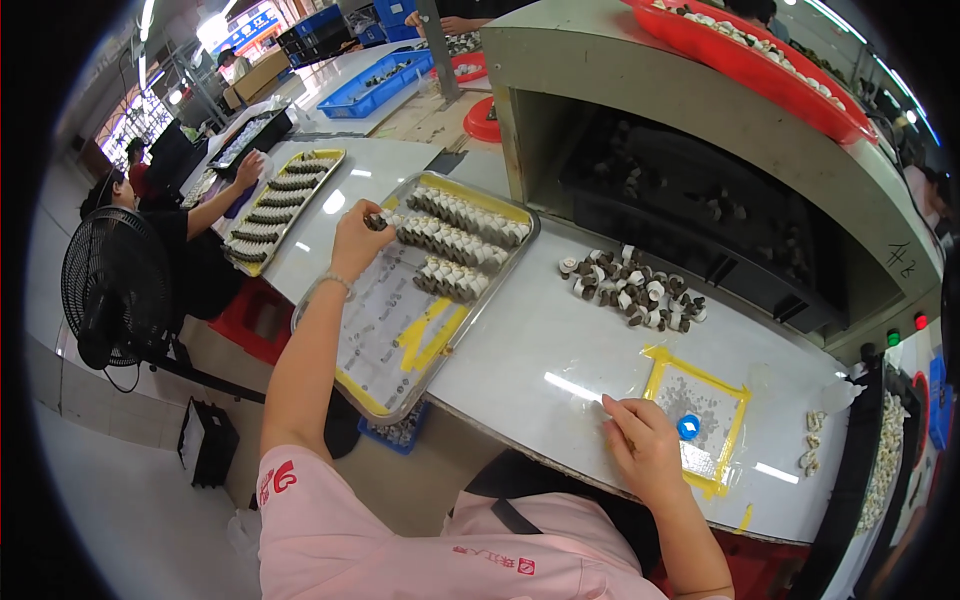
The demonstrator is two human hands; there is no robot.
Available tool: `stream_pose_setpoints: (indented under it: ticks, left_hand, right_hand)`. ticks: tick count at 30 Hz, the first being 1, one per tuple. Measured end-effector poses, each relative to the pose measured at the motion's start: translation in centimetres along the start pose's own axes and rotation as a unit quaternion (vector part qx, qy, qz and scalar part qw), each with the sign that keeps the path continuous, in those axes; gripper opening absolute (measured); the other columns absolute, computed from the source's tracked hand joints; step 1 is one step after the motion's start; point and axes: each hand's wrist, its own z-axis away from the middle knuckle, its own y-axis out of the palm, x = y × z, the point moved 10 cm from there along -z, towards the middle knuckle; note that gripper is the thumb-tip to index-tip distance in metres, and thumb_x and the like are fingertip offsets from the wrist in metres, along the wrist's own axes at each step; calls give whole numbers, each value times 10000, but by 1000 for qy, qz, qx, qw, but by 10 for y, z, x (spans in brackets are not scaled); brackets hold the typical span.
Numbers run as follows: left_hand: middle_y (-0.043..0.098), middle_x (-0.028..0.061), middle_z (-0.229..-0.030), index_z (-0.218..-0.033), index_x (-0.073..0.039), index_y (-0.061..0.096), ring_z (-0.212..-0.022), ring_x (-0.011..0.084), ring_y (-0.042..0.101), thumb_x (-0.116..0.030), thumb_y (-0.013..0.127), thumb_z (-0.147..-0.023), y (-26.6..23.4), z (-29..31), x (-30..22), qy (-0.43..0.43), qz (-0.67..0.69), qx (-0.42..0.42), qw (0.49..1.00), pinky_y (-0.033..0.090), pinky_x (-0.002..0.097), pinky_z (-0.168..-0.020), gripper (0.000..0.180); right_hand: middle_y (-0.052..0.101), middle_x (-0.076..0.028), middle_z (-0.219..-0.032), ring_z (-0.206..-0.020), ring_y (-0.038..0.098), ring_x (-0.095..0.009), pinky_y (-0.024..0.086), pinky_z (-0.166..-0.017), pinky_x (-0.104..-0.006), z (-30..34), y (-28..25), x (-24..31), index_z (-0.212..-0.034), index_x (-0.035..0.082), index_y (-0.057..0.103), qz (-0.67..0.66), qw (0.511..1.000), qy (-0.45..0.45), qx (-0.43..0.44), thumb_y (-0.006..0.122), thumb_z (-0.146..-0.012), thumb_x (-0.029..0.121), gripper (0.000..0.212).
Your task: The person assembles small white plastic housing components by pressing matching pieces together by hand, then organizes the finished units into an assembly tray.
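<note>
My left hand (358,243) pinches a small dark-and-white cylindrical part (376,221) at the left end of a row. Beneath it lies a metal tray (375,345) lined with marked paper and yellow tape. Rows of the same small parts (455,238) stand close together in the tray's far half. My right hand (645,447) hovers over the white table's front edge, fingers curled together; whatever they hold, if anything, is hidden. Beside it is a yellow-taped square (715,470) with grey smudges and a round blue cap (688,427). A loose pile of parts (636,290) lies beyond.
A black bin (690,215) with scattered parts sits under a grey shelf (600,50), which carries a red tray (760,70). At left, a co-worker's hand (248,170) is near another filled tray (285,212). A black fan (115,285) stands left; a few pale pieces (812,442) lie right.
</note>
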Motion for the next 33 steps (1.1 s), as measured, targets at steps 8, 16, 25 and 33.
stream_pose_setpoints:
  ticks: [8, 16, 25, 33]
  left_hand:
    - [673, 114, -858, -1023, -1, 664, -750, 185, 621, -252, 742, -766, 20, -13, 18, 55, -6, 15, 998, 496, 311, -702, 367]
    - [655, 182, -1037, -1069, -14, 656, -1031, 348, 562, -259, 668, -862, 16, 9, 15, 129, -2, -100, 987, 465, 393, -890, 321]
    - [615, 222, -1071, -1162, 0, 583, -1056, 381, 523, -253, 570, -929, 32, 17, 2, 105, -39, -77, 991, 427, 428, -916, 344]
    - [481, 267, -1290, -1329, 69, 436, -1205, 404, 445, -329, 516, -975, 47, -5, 34, 127, -83, -25, 988, 344, 438, -1031, 539]
  right_hand:
    - [622, -119, -880, -789, 606, -284, 502, -678, -367, -3, 3, -1, -1065, 26, 672, 9, 1000, 5, 4, 691, -761, -5, 307]
    - [622, -114, -880, -789, 602, -282, 499, -681, -371, -5, 4, 1, -1071, 26, 670, 0, 1000, 2, 14, 688, -764, -3, 309]
    - [630, -119, -890, -805, 613, -284, 508, -697, -374, 0, -1, -3, -1070, 24, 671, -13, 1000, 3, 13, 678, -780, 3, 291]
    - [641, -120, -917, -788, 615, -256, 504, -671, -321, 21, -88, -3, -1101, 38, 672, 38, 996, 1, -78, 686, -763, -38, 347]
